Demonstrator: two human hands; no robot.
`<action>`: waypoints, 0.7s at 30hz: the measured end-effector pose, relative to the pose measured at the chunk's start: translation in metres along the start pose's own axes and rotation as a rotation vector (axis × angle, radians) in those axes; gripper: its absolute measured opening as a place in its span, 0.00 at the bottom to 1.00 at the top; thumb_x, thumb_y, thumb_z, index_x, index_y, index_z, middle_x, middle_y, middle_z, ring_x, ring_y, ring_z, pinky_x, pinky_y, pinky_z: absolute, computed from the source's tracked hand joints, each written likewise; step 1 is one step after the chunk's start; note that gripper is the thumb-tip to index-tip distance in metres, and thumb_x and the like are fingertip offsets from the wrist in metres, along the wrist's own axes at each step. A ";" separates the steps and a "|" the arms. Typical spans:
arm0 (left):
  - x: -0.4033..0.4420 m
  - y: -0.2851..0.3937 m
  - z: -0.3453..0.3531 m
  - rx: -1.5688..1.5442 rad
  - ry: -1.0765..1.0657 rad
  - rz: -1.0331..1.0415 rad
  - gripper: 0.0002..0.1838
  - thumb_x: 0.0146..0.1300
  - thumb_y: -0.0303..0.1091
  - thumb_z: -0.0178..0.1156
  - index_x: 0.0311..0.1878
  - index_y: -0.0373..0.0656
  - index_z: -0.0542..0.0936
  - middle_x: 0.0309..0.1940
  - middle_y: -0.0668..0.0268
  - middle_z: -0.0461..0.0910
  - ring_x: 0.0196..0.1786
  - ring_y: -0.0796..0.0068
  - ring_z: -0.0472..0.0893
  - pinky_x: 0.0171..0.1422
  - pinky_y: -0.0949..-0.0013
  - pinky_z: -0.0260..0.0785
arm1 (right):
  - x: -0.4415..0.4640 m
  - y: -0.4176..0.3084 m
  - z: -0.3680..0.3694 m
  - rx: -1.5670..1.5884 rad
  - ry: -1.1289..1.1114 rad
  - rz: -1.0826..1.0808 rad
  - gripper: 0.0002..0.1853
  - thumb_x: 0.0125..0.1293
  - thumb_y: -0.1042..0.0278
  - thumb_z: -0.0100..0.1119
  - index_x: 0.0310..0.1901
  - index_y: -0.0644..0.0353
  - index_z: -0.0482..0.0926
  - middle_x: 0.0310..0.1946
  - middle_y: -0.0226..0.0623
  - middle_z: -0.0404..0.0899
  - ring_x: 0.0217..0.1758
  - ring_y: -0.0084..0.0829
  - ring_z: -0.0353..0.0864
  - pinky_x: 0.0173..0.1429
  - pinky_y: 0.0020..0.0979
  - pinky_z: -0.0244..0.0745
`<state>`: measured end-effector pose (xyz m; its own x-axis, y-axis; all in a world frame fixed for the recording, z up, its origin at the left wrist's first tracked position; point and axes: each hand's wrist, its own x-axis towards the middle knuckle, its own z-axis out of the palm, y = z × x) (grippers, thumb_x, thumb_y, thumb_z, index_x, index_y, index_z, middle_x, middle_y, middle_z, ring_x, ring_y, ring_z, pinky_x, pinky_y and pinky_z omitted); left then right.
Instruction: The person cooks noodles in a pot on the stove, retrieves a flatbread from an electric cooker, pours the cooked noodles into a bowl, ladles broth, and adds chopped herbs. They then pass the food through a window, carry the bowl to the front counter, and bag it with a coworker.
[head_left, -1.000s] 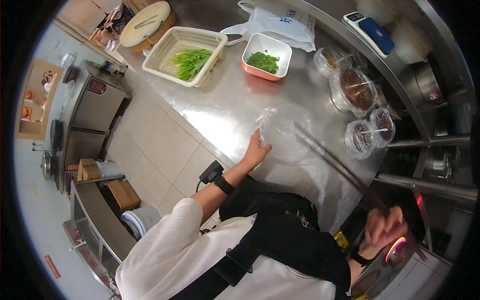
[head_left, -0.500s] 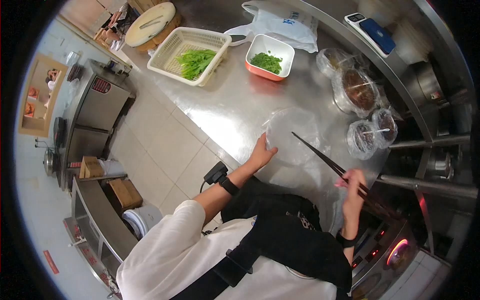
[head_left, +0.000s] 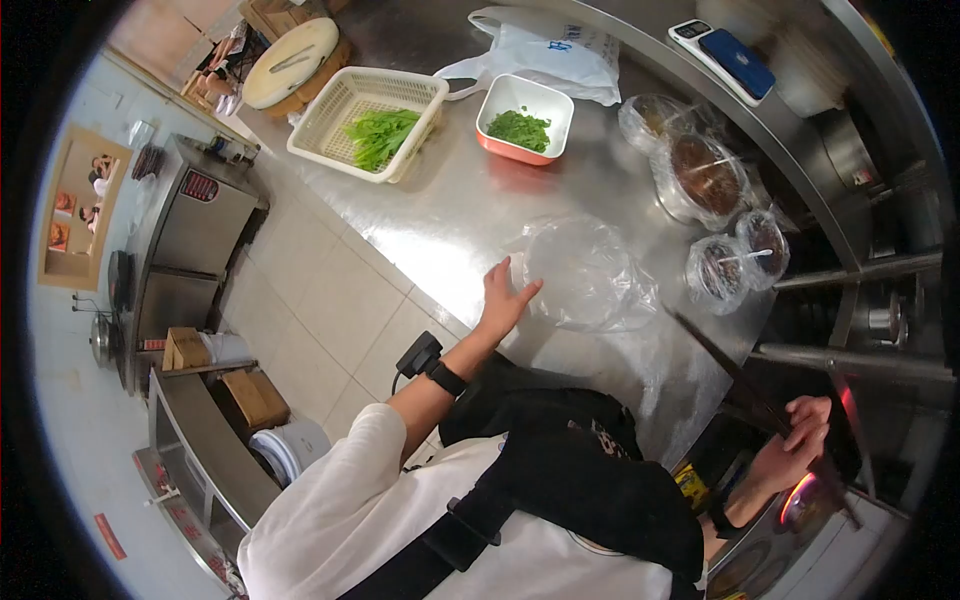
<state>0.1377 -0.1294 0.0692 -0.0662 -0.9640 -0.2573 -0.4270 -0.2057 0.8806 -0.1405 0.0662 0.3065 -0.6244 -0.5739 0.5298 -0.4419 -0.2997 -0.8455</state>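
Observation:
My left hand (head_left: 507,298) has its fingers spread at the left rim of a round container lined with clear plastic (head_left: 575,272) on the steel table. Over to the lower right, my right hand (head_left: 803,437) is closed around long dark chopsticks (head_left: 728,365), whose tips point up and left toward the plastic. Chopped greens (head_left: 518,129) lie in a white and orange bowl (head_left: 558,118) beyond the container. Leafy stalks (head_left: 378,138) rest in a cream basket (head_left: 310,128) to its left.
Plastic-covered bowls (head_left: 703,175) line the table's right side. A white plastic bag (head_left: 560,60) lies at the back, near a round chopping board (head_left: 290,62). A scale (head_left: 722,58) sits on the upper shelf. A glowing red ring (head_left: 797,500) shows at the lower right.
The right hand came in toward the table with the chopsticks, then moved back to the lower right, drawing their tips away from the container. My left hand shifted slightly left.

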 end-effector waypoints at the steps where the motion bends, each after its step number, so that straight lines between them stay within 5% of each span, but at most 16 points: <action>1: -0.001 0.000 -0.001 0.001 -0.003 0.006 0.41 0.49 0.45 0.63 0.61 0.34 0.55 0.57 0.47 0.57 0.58 0.56 0.62 0.62 0.60 0.54 | 0.000 0.000 0.004 -0.001 0.006 -0.003 0.17 0.62 0.63 0.41 0.17 0.60 0.65 0.23 0.35 0.65 0.26 0.25 0.62 0.25 0.23 0.57; 3: 0.000 0.002 -0.005 0.107 0.074 0.048 0.39 0.50 0.44 0.62 0.60 0.35 0.57 0.53 0.48 0.61 0.52 0.59 0.67 0.56 0.62 0.60 | 0.003 0.006 0.024 -0.383 0.124 0.478 0.20 0.64 0.56 0.42 0.22 0.61 0.72 0.18 0.26 0.64 0.19 0.17 0.58 0.24 0.21 0.54; 4: 0.000 0.004 -0.006 0.107 0.078 0.055 0.39 0.50 0.44 0.62 0.60 0.35 0.57 0.53 0.48 0.61 0.52 0.59 0.67 0.56 0.62 0.60 | 0.003 0.041 0.022 -0.326 -0.153 0.579 0.16 0.63 0.58 0.46 0.31 0.63 0.76 0.18 0.24 0.69 0.17 0.14 0.57 0.21 0.19 0.52; 5: 0.000 0.006 -0.005 -0.072 -0.029 -0.019 0.37 0.52 0.42 0.60 0.60 0.35 0.56 0.53 0.50 0.62 0.52 0.61 0.67 0.55 0.64 0.62 | 0.012 0.060 0.042 -0.511 -0.485 0.624 0.12 0.62 0.64 0.46 0.35 0.64 0.75 0.21 0.28 0.72 0.24 0.20 0.66 0.29 0.23 0.61; 8: 0.000 0.012 -0.002 -0.276 -0.156 -0.083 0.33 0.55 0.38 0.58 0.60 0.35 0.57 0.51 0.52 0.66 0.51 0.64 0.69 0.53 0.66 0.64 | -0.019 0.166 0.093 -0.389 -0.651 0.640 0.16 0.56 0.73 0.45 0.46 0.60 0.75 0.25 0.30 0.73 0.29 0.22 0.69 0.33 0.24 0.66; 10: 0.003 0.001 0.005 -0.331 -0.199 -0.058 0.29 0.55 0.34 0.57 0.58 0.36 0.59 0.46 0.56 0.70 0.48 0.67 0.71 0.51 0.68 0.64 | -0.040 0.209 0.120 -0.296 -0.621 0.766 0.14 0.57 0.72 0.44 0.45 0.62 0.74 0.19 0.28 0.70 0.22 0.20 0.68 0.27 0.24 0.66; 12: 0.002 -0.002 0.004 -0.444 -0.282 -0.082 0.27 0.55 0.35 0.56 0.57 0.38 0.60 0.45 0.60 0.71 0.47 0.69 0.71 0.50 0.69 0.65 | -0.041 0.208 0.140 -0.245 -0.832 1.061 0.13 0.60 0.69 0.42 0.42 0.64 0.72 0.14 0.24 0.65 0.16 0.18 0.64 0.19 0.23 0.61; 15: 0.005 -0.014 0.003 -0.388 -0.252 -0.281 0.33 0.54 0.38 0.58 0.60 0.40 0.56 0.43 0.63 0.71 0.35 0.77 0.68 0.38 0.74 0.63 | -0.053 0.200 0.138 -0.170 -0.682 0.888 0.17 0.64 0.63 0.38 0.48 0.63 0.71 0.15 0.25 0.67 0.13 0.18 0.62 0.16 0.23 0.59; 16: 0.012 -0.026 0.001 -0.377 -0.272 -0.252 0.31 0.55 0.40 0.55 0.60 0.42 0.57 0.45 0.63 0.70 0.40 0.75 0.68 0.42 0.70 0.62 | -0.054 0.196 0.129 -0.142 -0.629 0.788 0.18 0.64 0.64 0.38 0.51 0.61 0.69 0.16 0.29 0.69 0.13 0.19 0.64 0.17 0.25 0.62; 19: 0.037 -0.071 -0.023 -0.304 -0.272 -0.065 0.27 0.60 0.47 0.47 0.61 0.48 0.60 0.53 0.64 0.68 0.56 0.68 0.65 0.55 0.59 0.60 | -0.041 0.138 0.084 -0.358 -0.298 0.634 0.15 0.63 0.65 0.41 0.39 0.67 0.74 0.27 0.54 0.75 0.32 0.42 0.76 0.37 0.36 0.71; 21: 0.022 -0.020 -0.029 -0.187 -0.128 -0.093 0.27 0.61 0.49 0.44 0.60 0.44 0.60 0.58 0.63 0.61 0.58 0.66 0.63 0.59 0.58 0.54 | -0.047 0.105 0.039 -0.327 -0.144 0.540 0.13 0.63 0.67 0.42 0.39 0.67 0.74 0.30 0.49 0.77 0.33 0.37 0.77 0.38 0.33 0.71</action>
<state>0.1711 -0.1513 0.0573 -0.1531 -0.9127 -0.3789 -0.2630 -0.3320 0.9059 -0.1326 0.0315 0.1901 -0.7314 -0.6819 0.0020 -0.2768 0.2942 -0.9148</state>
